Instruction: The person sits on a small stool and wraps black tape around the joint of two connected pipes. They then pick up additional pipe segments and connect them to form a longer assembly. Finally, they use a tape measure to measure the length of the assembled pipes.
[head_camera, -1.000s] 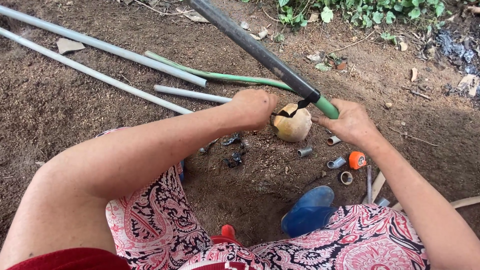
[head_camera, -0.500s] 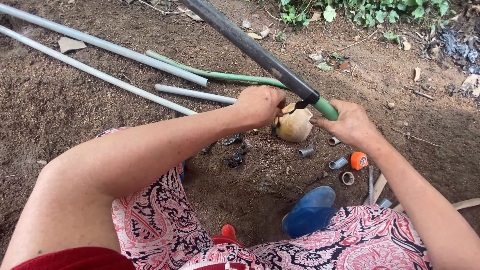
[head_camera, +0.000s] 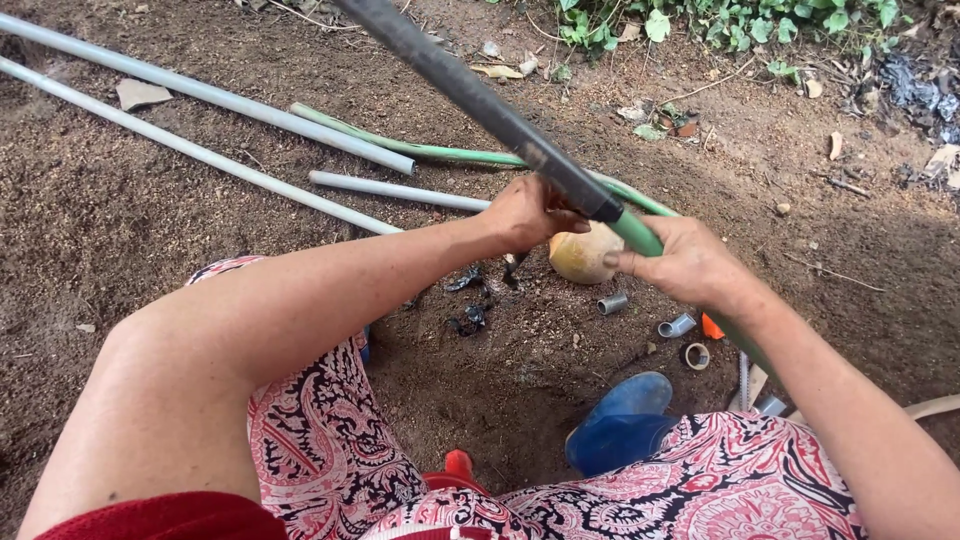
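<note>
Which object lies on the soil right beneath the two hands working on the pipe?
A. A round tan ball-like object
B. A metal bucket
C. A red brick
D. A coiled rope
A: a round tan object rests on the dirt just under the left hand and the right hand, which grip the dark pipe where it meets the green pipe.
</note>
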